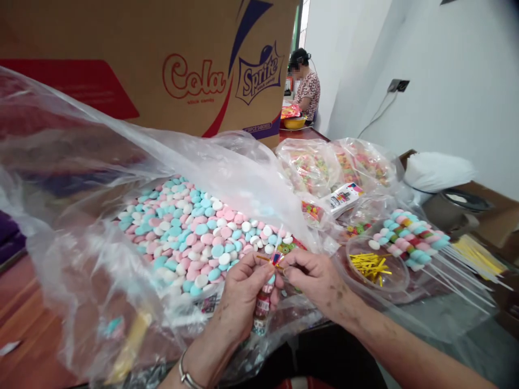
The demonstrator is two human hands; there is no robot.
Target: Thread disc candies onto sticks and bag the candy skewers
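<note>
My left hand (241, 294) is closed round a small wrapped candy skewer packet (264, 302) that hangs below my fingers. My right hand (316, 278) pinches the packet's top, where a thin gold twist tie (270, 258) crosses it. Both hands sit at the near edge of a big clear plastic bag (81, 227) filled with pink, blue and white round candies (190, 232).
A clear bowl (399, 283) holding gold twist ties (370, 266) stands right of my hands. Finished candy skewers (409, 237) lie beyond it. Bags of coloured candies (324, 165) and a large cardboard box (162, 59) stand behind. Another person (306, 89) sits far back.
</note>
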